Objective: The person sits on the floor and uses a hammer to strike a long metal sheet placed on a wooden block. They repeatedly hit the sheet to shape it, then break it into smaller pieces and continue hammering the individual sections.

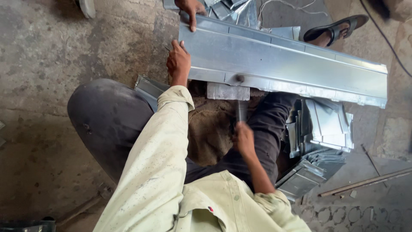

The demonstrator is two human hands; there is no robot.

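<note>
Head view: hammering step on the folded sheet-metal channel [283, 64], which lies across a steel block [228, 91]. Left hand [178, 62] fingers grip its end; right hand [243, 139] fingers wrap the hammer [240, 103]. Next blow likely needs aim along the near seam.

A long folded sheet-metal channel [283, 64] lies crosswise before you, resting on a rectangular metal block [228, 91] between your knees. Your left hand [178, 62] holds its left end; your right hand [243, 139] holds a hammer [240, 103] beneath its near edge. Another person's hand [192, 9] presses the far left corner. Stacked sheet-metal pieces [319, 141] sit on the floor to your right.
</note>
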